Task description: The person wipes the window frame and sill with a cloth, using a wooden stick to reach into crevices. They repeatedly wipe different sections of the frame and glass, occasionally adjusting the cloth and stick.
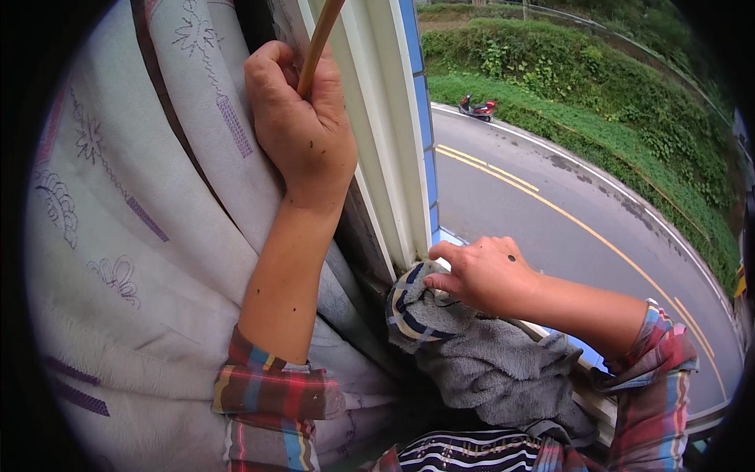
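Note:
My left hand (307,118) is closed around a thin wooden stick (322,41) that rises out of the top of the view. It is between the curtain and the upright window frame (389,165). My right hand (483,271) hangs over the lower corner of the frame, its thumb against a bunched grey towel (507,366) with a dark blue and cream checked band. Its other fingers are partly hidden, so a grip on the cloth cannot be made out. The towel drapes from the corner along the sill towards my body.
A pale embroidered curtain (194,307) hangs in folds on the left. Blue tiles (422,106) edge the outer wall. Beyond the window, well below, a road (531,236) curves past a parked red scooter (478,108) and a green bank (560,76).

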`<state>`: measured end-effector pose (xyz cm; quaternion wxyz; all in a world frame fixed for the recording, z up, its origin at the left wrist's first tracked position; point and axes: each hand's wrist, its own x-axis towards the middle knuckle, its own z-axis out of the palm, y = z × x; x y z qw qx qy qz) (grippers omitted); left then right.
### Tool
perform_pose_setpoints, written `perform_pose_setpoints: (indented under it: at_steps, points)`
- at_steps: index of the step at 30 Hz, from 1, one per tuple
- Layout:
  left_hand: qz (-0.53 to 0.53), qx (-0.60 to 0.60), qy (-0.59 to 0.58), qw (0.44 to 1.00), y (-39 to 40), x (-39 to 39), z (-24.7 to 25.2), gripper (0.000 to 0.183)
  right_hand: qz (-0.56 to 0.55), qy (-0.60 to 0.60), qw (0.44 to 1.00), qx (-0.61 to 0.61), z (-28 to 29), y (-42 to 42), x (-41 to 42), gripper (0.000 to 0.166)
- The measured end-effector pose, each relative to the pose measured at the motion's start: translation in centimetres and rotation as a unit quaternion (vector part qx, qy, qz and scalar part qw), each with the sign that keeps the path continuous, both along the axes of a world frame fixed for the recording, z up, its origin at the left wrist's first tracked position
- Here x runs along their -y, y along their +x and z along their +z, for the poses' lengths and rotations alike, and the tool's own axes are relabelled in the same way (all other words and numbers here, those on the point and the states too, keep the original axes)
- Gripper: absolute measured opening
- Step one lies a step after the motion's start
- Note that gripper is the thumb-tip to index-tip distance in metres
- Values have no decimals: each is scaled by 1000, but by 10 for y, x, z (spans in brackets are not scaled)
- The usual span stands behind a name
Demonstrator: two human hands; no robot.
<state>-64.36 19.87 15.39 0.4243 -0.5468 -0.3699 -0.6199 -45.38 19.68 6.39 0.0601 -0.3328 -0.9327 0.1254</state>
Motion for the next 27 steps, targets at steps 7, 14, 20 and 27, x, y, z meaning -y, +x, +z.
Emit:
perform_pose_setpoints:
  at_steps: [7,14,20,27]
  points:
    - [3,-2,6,1000,4,-3,-2,25,131,224,943,-210,-17,-3,6,11]
    - [-3,2,17,1000,3,-5,-4,22,161,200,935,-245,-37,-12,7,21]
    - [-23,13,10,1000,3,-6,-2,22,116,183,971,-97,-42,-9,14,23]
    - [-5,-9,36,999,4,-5,5,22,92,224,956,-163,-11,-12,18,6]
